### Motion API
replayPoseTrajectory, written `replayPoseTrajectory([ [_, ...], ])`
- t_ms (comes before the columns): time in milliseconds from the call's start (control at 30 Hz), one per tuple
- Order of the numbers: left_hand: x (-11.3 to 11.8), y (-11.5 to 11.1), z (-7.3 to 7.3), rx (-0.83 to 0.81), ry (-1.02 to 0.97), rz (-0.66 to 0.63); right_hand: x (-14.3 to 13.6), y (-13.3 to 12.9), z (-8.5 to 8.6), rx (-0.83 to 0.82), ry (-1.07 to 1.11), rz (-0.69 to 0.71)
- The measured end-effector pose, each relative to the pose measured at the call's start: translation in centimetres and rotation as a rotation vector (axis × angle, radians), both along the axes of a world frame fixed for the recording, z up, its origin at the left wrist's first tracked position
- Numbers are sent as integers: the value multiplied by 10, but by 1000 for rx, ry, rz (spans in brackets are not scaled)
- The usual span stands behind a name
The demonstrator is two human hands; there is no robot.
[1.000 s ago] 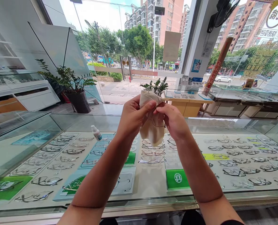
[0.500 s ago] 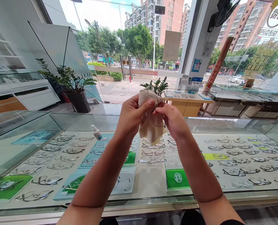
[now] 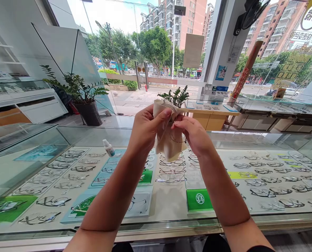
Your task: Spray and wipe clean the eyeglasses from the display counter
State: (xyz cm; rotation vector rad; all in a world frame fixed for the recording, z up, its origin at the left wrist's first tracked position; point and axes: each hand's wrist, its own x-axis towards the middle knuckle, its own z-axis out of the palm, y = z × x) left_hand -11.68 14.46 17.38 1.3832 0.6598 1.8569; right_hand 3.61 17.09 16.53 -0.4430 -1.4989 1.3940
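Note:
A cream cleaning cloth [image 3: 168, 145] hangs over a pair of thin-rimmed glasses [image 3: 178, 141], held up above the counter in front of me. My left hand [image 3: 144, 130] is closed on the cloth, its thumb pressed against the folded upper part over the glasses. With bent fingers, my right hand [image 3: 194, 133] pinches the frame of the glasses beside the cloth. One round rim shows below the right fingertips; the cloth and fingers hide most of the rest.
Below my arms stretches a glass display case [image 3: 169, 224] with rows of eyeglasses inside. A small white spray bottle [image 3: 109, 148] stands on its top at left. Beyond the case are a potted plant [image 3: 89, 110] and a wooden display table [image 3: 215, 120].
My left hand and the cloth have shifted slightly left, and the cloth's upper folds have spread. The right hand keeps nearly the same place, still pinching the glasses.

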Motion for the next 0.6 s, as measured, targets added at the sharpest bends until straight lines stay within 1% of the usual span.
replayPoseTrajectory([
  [167,-2,0,1,8,-11,16,0,0,0,6,-15,-1],
  [333,-4,5,-3,1,-40,35,1,1,-1,37,-69,12],
  [600,-1,12,-9,-30,-73,-1,2,2,-1,49,-96,34],
])
